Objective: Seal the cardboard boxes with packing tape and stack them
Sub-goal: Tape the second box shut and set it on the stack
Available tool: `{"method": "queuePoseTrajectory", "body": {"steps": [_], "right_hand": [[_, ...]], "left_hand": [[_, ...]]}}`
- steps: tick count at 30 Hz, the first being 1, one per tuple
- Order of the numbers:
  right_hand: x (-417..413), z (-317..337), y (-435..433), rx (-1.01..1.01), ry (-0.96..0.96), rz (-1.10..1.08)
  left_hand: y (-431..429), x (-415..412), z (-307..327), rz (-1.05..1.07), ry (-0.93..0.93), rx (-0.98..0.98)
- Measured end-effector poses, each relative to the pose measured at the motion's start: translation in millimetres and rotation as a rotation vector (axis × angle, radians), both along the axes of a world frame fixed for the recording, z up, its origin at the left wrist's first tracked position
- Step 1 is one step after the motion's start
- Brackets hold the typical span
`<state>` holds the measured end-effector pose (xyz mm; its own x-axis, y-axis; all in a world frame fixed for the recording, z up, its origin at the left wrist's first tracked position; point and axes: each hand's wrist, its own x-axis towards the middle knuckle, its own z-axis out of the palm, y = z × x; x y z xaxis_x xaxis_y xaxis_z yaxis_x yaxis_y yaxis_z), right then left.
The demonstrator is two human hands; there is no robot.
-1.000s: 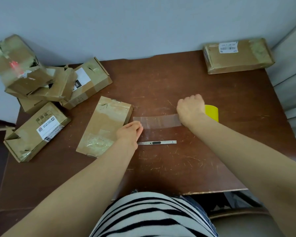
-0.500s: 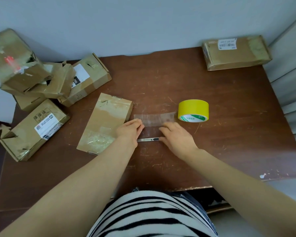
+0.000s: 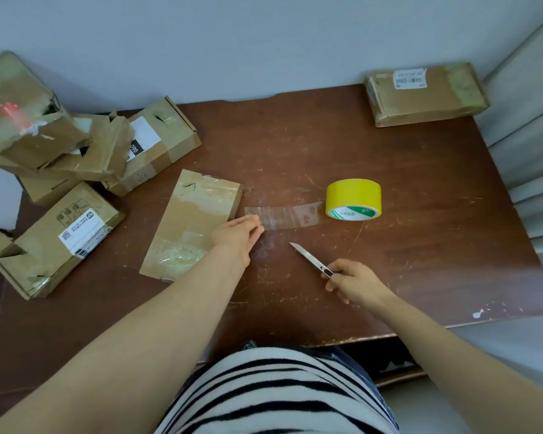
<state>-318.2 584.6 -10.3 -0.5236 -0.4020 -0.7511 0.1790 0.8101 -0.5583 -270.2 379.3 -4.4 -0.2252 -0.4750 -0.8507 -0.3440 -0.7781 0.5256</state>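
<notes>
- Left hand (image 3: 237, 234): fingers (image 3: 254, 228) straight and pressed together, tips flat on the left end of the tape strip (image 3: 284, 217), holding it down on the bench (image 3: 420, 245).
- Right hand (image 3: 356, 281): fingers (image 3: 334, 278) curled round the handle of the utility knife (image 3: 311, 260). The blade is out and points up-left toward the strip, with the tip near it but apart. Cannot tell if the blade touches the bench.
- Tape strip: clear, lies flat on the bench and runs from the left fingertips rightward to the foot of the tape roll (image 3: 353, 198). Cannot tell if it is cut from the roll.
- Tape roll: yellow, with a green-and-white face toward the person, between the 2 hands' reach and well apart from every box.
- Centre box (image 3: 192, 223): 1 flat cardboard box just left of the left hand, angled, with clear tape patches on its top.
- Labelled box (image 3: 57, 239): at the front-left bench edge, white label up, near end torn open.
- Box pile (image 3: 76, 145): several boxes heaped at the back-left, leaning on each other, flaps loose.
- Far box (image 3: 425, 93): alone at the back-right corner, barcode label on top.
- Striped top (image 3: 273, 393): bottom centre.
</notes>
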Motion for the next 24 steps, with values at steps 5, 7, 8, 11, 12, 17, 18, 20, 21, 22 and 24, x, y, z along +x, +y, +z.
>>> {"method": "queuePoseTrajectory", "body": {"steps": [5,7,8,11,12,17,18,20,21,22,24], "right_hand": [[5,4,1,-0.25,-0.123,-0.198],[4,2,-6,-0.29,-0.092,-0.242],[4,0,-10,-0.29,-0.076,-0.274],[0,-1,-21,-0.225,0.013,-0.309],[-1,-1,-23,-0.189,0.062,-0.283],[-9,7,-38,-0.037,0.231,-0.048],[-9,8,-42,-0.013,0.242,0.005],[-11,8,-50,0.075,0.315,0.116],[-12,9,-54,0.126,0.365,0.166],[-12,10,-57,0.171,0.411,0.21],[-11,13,-64,0.236,0.495,0.281]], "left_hand": [[1,-1,-3,0.017,0.017,-0.001],[1,-1,-3,0.02,0.009,-0.011],[1,0,-2,0.019,0.008,-0.012],[1,0,-2,0.02,0.009,-0.007],[2,0,-2,0.021,0.003,-0.012],[2,0,-5,0.022,-0.018,-0.047],[1,0,-6,0.023,-0.017,-0.051],[1,1,-7,0.03,-0.012,-0.057],[1,0,-7,0.03,-0.009,-0.061],[1,0,-7,0.027,-0.005,-0.068],[1,-1,-6,0.023,-0.001,-0.089]]}}
